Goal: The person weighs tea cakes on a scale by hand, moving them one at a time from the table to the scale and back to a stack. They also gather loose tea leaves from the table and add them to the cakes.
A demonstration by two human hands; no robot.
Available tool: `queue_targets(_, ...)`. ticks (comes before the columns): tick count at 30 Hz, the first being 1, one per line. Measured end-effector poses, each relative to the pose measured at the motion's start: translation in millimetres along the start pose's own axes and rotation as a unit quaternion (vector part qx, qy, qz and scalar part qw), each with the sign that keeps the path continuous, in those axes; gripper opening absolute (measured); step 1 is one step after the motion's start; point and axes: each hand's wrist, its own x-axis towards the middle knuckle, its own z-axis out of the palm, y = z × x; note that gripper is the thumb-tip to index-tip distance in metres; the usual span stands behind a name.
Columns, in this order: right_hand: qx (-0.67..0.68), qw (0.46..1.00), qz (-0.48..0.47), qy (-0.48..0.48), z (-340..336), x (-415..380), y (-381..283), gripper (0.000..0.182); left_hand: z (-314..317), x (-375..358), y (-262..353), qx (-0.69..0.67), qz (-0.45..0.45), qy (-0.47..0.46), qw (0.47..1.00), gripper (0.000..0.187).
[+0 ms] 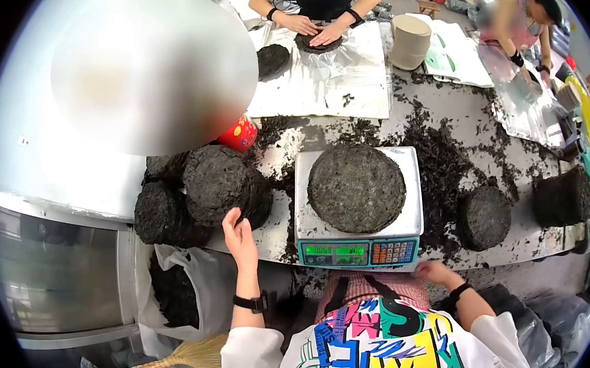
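Note:
A round dark pressed cake lies flat on the metal pan of a digital scale, whose green display is lit. My left hand is raised at the front edge of a stack of similar dark cakes, left of the scale; its fingers are extended and hold nothing visible. Below the scale's right corner, my right hand rests near the table edge with its fingers curled; whether anything is in them is too small to tell. Neither hand touches the cake on the scale.
Dark flakes litter the table. More cakes stand at right, near a tall dark stack. A red tin is behind the left stacks. Across the table, a co-worker's hands press a cake; another person works at far right.

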Motion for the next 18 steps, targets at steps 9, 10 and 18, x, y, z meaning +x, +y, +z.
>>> queue_targets(9,0.321,0.861,-0.215,0.329,-73,-18,-111,0.041,132,41,-10,-0.085,-0.045,-0.221,0.970,0.062)
queue_targets(10,0.348,0.839,-0.230,0.350,-68,-10,-131,0.048,149,29,-3,-0.034,-0.010,-0.229,0.973,0.067)
queue_targets(18,0.617,0.738,-0.139,0.235,-82,-15,-158,0.070,229,-89,51,-0.073,-0.001,-0.321,0.944,0.068)
